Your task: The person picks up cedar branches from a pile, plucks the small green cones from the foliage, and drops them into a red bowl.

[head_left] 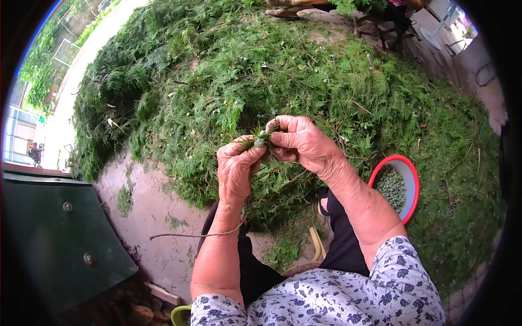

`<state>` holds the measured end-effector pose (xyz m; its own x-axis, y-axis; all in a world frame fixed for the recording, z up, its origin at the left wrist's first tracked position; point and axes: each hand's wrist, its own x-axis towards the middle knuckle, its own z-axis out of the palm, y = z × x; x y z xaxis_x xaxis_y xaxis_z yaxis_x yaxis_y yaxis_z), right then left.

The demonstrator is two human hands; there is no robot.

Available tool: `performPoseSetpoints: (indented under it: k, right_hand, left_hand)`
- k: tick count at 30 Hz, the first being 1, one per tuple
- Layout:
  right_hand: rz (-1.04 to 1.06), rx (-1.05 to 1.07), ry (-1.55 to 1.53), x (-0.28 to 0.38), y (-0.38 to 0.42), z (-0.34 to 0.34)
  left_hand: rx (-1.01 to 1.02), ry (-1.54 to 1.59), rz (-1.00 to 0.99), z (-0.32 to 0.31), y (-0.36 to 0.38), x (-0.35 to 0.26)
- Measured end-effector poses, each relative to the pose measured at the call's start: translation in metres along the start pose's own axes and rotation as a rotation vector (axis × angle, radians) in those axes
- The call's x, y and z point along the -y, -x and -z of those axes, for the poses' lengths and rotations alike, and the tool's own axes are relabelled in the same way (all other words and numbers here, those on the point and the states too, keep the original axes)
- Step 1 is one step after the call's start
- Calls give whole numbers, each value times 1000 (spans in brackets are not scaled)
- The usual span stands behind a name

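Conifer sprig [248, 144] lies roughly crosswise between our hands, to the left of the red-rimmed basin [416, 190]. Our left hand [235, 169] pinches it, thumb tip against a green cone [260, 142]; our right hand [307, 142], nearer the basin, pinches the sprig's opposite side between thumb and forefinger. The cone sits closer to our left.

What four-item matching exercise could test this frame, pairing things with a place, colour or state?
1. Bowl
2. Shirt
3. Conifer branches
4. Left hand and right hand

A. Heaped across the ground
B. Pinching a small green sprig
C. Red-rimmed, with green cones inside
D. White with dark flowers

Pairs: 1-C, 2-D, 3-A, 4-B
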<state>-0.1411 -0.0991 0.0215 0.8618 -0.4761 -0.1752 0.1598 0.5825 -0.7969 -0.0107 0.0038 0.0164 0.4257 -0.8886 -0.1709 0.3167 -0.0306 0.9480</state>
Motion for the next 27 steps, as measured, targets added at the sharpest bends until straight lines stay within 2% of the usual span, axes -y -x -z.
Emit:
performPoseSetpoints:
  k: [2, 4, 6, 10, 12, 14, 16, 18, 19, 20, 23, 25, 27]
  right_hand:
    - [-36, 11, -211, -5, -1, 1]
    - [-36, 36, -204, -1, -2, 5]
    - [53, -118, -244, 8, -1, 3]
    - [131, -28, -209, 12, 0, 7]
    - [102, -47, -157, 15, 3, 2]
    - [19, 20, 72, 16, 5, -2]
    - [30, -26, 134, 14, 6, -7]
    - [68, -68, 372, 13, 6, -10]
    - [177, -98, 369, 11, 4, -12]
    - [176, -98, 368, 8, 4, -12]
    - [182, -200, 219, -5, 5, -9]
    - [50, -196, -239, -13, 5, -6]
    - [77, -213, -297, -13, 2, -1]
  left_hand:
    - [15, 70, -7, -1, 0, 1]
    - [-10, 81, -6, -5, 3, -3]
    - [-34, 94, -5, -5, 3, -4]
    - [71, 81, 3, -3, 3, -7]
    - [92, 87, 17, -3, 3, -7]
    - [128, 107, 31, 0, 2, -5]
    - [127, 104, 38, 2, 0, -1]
    - [125, 100, 46, 1, 1, -1]
    - [106, 102, 38, -2, 1, -2]
    - [87, 103, 31, -4, 1, -3]
    - [40, 114, 87, -4, 0, -1]
    - [2, 120, 90, -5, 0, 2]
    - [-38, 128, 93, -6, 1, 2]
